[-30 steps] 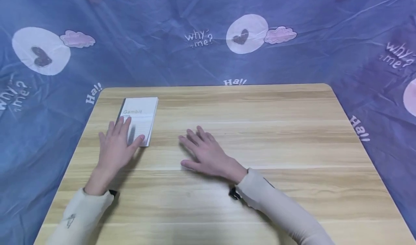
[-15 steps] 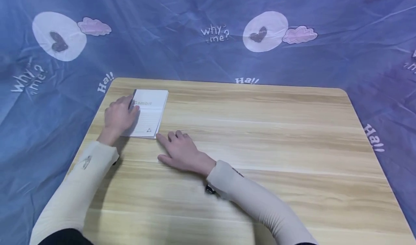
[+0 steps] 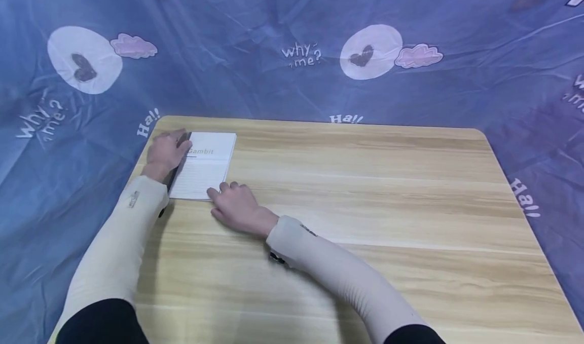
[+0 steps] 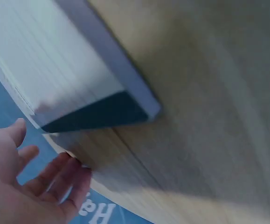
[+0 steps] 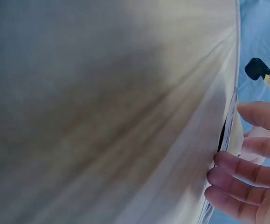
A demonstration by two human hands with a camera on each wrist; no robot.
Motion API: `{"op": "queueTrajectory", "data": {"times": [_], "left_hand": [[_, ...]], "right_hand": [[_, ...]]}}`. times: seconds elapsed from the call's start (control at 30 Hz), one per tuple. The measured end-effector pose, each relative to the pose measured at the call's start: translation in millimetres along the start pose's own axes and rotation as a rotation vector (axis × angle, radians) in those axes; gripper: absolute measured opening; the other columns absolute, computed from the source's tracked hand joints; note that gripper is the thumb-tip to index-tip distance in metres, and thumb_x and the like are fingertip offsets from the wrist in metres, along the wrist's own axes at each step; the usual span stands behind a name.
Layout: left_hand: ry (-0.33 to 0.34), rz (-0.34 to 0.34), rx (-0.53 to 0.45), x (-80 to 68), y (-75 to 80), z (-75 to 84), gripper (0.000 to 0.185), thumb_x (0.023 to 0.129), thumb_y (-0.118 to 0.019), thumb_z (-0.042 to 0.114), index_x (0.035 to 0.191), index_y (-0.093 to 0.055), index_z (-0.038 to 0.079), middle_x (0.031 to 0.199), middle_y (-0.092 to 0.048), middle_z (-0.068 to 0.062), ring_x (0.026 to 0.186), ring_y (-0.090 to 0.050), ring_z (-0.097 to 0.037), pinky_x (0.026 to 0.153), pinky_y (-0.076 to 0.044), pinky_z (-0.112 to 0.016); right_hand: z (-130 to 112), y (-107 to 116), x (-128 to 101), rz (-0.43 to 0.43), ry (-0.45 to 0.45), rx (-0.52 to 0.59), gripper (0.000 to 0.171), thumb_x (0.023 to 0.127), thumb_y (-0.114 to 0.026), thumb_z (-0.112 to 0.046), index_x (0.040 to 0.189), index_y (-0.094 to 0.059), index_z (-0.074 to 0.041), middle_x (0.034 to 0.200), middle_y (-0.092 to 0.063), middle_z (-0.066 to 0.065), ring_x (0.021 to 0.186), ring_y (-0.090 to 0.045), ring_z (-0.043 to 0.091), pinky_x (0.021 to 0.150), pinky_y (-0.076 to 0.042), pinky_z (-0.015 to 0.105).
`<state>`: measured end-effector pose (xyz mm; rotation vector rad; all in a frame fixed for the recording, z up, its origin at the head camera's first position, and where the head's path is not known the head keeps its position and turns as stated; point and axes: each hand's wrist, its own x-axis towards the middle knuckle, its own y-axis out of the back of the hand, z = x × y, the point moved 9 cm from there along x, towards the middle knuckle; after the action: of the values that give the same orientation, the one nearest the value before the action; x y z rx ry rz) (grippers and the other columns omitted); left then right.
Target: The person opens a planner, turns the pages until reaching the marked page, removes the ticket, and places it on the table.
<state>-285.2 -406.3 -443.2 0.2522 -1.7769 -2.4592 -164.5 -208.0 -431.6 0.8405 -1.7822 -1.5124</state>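
Observation:
A white notebook or thin book (image 3: pixel 207 169), with "Gambit" printed on its cover and a dark spine strip (image 4: pixel 102 112) along its left side, lies flat on the table. Beside the upper part of that spine is my left hand (image 3: pixel 165 151), fingers loosely bent and thumb over the cover's edge. The left wrist view has this hand's fingers (image 4: pixel 55 182) spread a little. My right hand (image 3: pixel 237 207) is at the book's lower right corner, fingertips at its edge. In the right wrist view the relaxed fingers (image 5: pixel 242 168) line up along the thin book edge (image 5: pixel 229 123).
The pale wood-grain table (image 3: pixel 388 197) stretches out to the right of the book. Behind and on both sides hangs a blue printed cloth (image 3: pixel 260 90). Light sleeves (image 3: pixel 337 263) cover both forearms.
My left hand has gone forward from the book's lower part to beside its upper spine. The right hand has moved left to the lower right corner. The head view has shifted somewhat.

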Motion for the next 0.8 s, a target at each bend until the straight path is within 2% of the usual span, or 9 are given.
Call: {"op": "queueTrajectory", "data": {"times": [0.13,0.27,0.33,0.57,0.8], "left_hand": [[0.0,0.01,-0.015,5.6,1.0,-2.0,0.054,0.106,-0.048,0.038,0.151,-0.044,0.008,0.143,-0.043,-0.032,0.128,-0.041,-0.052,0.104,-0.034,-0.063],[0.008,0.022,-0.011,11.0,1.1,-2.1,0.051,0.106,-0.05,0.038,0.144,-0.052,0.005,0.132,-0.048,-0.031,0.119,-0.048,-0.048,0.1,-0.038,-0.061],[0.019,0.029,-0.021,13.1,0.8,-2.2,0.051,0.106,-0.05,0.038,0.145,-0.051,0.005,0.131,-0.048,-0.03,0.118,-0.049,-0.047,0.099,-0.039,-0.061],[0.025,0.047,-0.074,20.0,-1.8,1.9,0.048,0.106,-0.051,0.032,0.147,-0.049,0.009,0.131,-0.049,-0.026,0.119,-0.048,-0.045,0.101,-0.037,-0.06],[0.041,0.059,-0.094,26.2,-1.5,4.2,0.038,0.105,-0.055,0.023,0.138,-0.058,0.003,0.128,-0.05,-0.025,0.116,-0.05,-0.043,0.1,-0.04,-0.058]], "right_hand": [[-1,0,6,0.027,0.018,-0.041,0.028,0.097,-0.061,-0.039,0.111,-0.067,-0.016,0.092,-0.066,0.003,0.076,-0.061,0.019,0.059,-0.05,0.032],[0,-4,14,0.032,0.022,-0.05,0.028,0.097,-0.061,-0.044,0.1,-0.069,-0.017,0.087,-0.065,0.001,0.072,-0.059,0.018,0.058,-0.048,0.031],[1,-7,18,0.029,0.023,-0.054,0.028,0.097,-0.061,-0.044,0.097,-0.069,-0.017,0.086,-0.064,0.001,0.071,-0.058,0.017,0.057,-0.047,0.031],[1,-8,26,0.04,0.027,-0.086,0.015,0.097,-0.061,-0.026,0.098,-0.071,-0.015,0.084,-0.066,0.002,0.068,-0.058,0.017,0.054,-0.049,0.031],[1,-8,29,0.009,0.039,-0.059,0.014,0.096,-0.06,-0.015,0.097,-0.074,-0.014,0.083,-0.066,0.003,0.069,-0.058,0.017,0.057,-0.052,0.03]]}}
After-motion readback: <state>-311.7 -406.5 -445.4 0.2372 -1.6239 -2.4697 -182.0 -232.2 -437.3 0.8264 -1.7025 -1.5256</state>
